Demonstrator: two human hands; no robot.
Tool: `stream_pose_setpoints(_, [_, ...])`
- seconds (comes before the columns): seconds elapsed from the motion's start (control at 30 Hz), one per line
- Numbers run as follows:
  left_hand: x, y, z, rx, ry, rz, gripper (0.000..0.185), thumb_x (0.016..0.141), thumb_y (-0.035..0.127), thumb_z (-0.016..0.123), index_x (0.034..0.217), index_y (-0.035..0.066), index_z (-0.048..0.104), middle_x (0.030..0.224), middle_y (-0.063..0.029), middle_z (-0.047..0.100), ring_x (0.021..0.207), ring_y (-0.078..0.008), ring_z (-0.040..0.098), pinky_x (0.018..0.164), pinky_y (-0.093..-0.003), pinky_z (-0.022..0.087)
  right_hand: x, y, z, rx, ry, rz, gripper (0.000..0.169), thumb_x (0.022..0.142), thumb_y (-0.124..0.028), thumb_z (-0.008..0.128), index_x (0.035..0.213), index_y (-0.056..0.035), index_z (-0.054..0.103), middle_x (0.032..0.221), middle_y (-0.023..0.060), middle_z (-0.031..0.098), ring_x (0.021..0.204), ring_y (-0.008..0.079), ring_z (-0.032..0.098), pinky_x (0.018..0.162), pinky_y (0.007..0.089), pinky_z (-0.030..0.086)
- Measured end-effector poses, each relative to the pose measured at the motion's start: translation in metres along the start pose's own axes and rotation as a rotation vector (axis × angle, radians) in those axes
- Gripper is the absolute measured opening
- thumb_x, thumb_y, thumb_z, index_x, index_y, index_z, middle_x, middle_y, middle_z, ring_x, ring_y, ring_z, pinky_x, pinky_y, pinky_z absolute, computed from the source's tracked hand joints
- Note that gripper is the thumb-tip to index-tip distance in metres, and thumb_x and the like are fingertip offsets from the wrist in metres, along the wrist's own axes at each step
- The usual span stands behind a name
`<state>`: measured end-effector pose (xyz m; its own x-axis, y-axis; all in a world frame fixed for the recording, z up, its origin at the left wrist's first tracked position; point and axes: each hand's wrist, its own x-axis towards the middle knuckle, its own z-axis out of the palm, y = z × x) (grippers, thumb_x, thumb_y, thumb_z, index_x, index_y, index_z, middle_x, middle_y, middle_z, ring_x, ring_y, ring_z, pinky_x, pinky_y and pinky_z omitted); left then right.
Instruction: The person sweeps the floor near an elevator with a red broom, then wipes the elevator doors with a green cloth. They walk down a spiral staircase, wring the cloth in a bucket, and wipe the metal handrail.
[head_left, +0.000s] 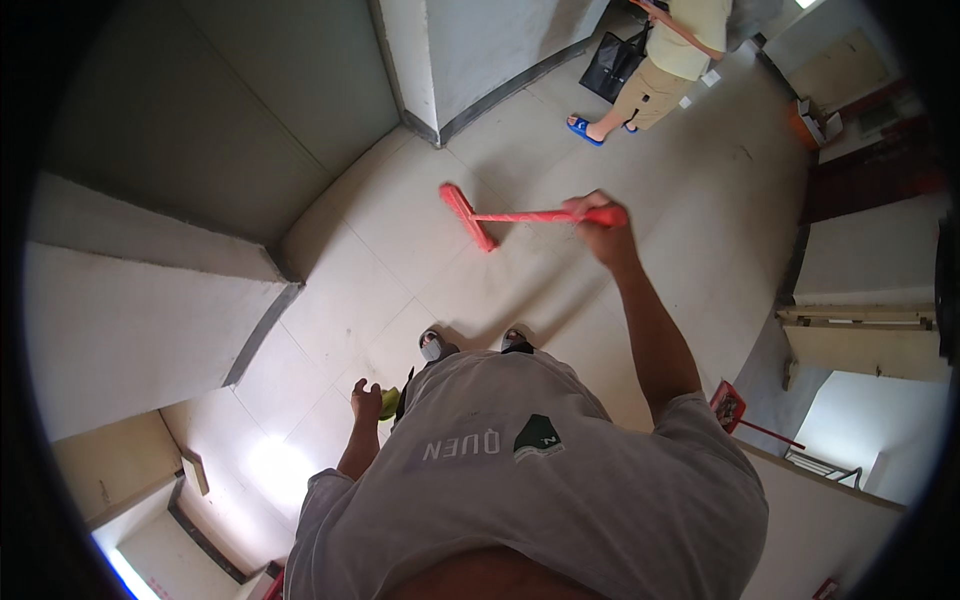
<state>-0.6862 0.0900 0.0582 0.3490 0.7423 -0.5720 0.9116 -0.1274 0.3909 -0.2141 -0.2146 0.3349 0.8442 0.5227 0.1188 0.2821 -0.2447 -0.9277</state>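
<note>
My right hand (602, 225) grips the upper end of a red broom's handle (525, 217). From there the handle runs left to the red broom head (469, 217), whose bristles face the pale tiled floor (420, 255). Low at my left side, my left hand (367, 401) has its fingers loosely bent. A green item (389, 403), perhaps a cloth, shows between that hand and my hip; whether the hand holds it is unclear. My feet in grey sandals (432, 345) stand on the floor behind the broom.
Ahead to the right, a person (652, 75) in blue slippers stands beside a black bag (613, 66). A wall corner (437, 127) juts out ahead. At right are an orange box (814, 124) and a red dustpan (726, 407) with debris. A wall end (281, 289) stands left.
</note>
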Motion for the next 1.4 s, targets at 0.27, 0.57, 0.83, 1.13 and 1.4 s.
stream_pose_setpoints(0.27, [0.001,-0.021,-0.005,-0.004,0.044,-0.041,0.054,0.081,0.03,0.062,0.127,0.002,0.056,0.115,-0.0263,0.063,0.106,-0.0371,0.063,0.091,-0.0432,0.05,0.06,-0.14,-0.018,0.178,0.077,-0.128,0.014,0.082,0.005,0.067,0.09,-0.0023,0.059,0.099,0.0126,0.069,0.089,0.0167,0.066,0.075,0.0301,0.056])
stream_pose_setpoints(0.57, [0.015,-0.046,-0.009,-0.036,0.045,-0.054,0.053,0.082,0.032,0.063,0.126,0.003,0.057,0.114,-0.026,0.063,0.108,-0.0391,0.061,0.094,-0.046,0.049,0.097,-0.029,0.086,-0.042,-0.062,0.057,0.017,0.084,-0.014,0.068,0.082,0.0017,0.062,0.073,0.0039,0.061,0.071,0.0108,0.057,0.067,0.0274,0.047])
stream_pose_setpoints(0.83, [0.014,-0.06,-0.015,-0.146,0.081,-0.164,0.055,0.078,0.03,0.064,0.125,0.001,0.058,0.109,-0.0263,0.066,0.104,-0.0387,0.064,0.091,-0.0438,0.051,0.1,-0.156,0.103,0.061,-0.069,-0.024,0.014,0.085,-0.013,0.067,0.085,0.0003,0.062,0.076,0.0056,0.064,0.071,0.0111,0.058,0.065,0.0269,0.047])
stream_pose_setpoints(1.13, [0.018,-0.057,-0.031,-0.253,0.029,-0.224,0.056,0.079,0.029,0.065,0.127,0.002,0.056,0.106,-0.0241,0.067,0.102,-0.0353,0.065,0.091,-0.0426,0.051,0.083,-0.096,0.142,-0.091,-0.123,-0.001,0.021,0.089,-0.018,0.066,0.082,0.0012,0.064,0.069,0.0038,0.061,0.065,0.0116,0.057,0.062,0.0286,0.046])
stream_pose_setpoints(1.4, [0.037,-0.064,-0.048,-0.39,-0.017,-0.307,0.056,0.077,0.029,0.066,0.125,0.001,0.058,0.109,-0.0239,0.067,0.104,-0.0353,0.064,0.091,-0.0428,0.051,0.123,-0.149,0.117,-0.405,-0.178,0.002,0.031,0.091,-0.029,0.062,0.082,-0.0002,0.064,0.064,0.0045,0.06,0.057,0.0148,0.058,0.058,0.0302,0.047])
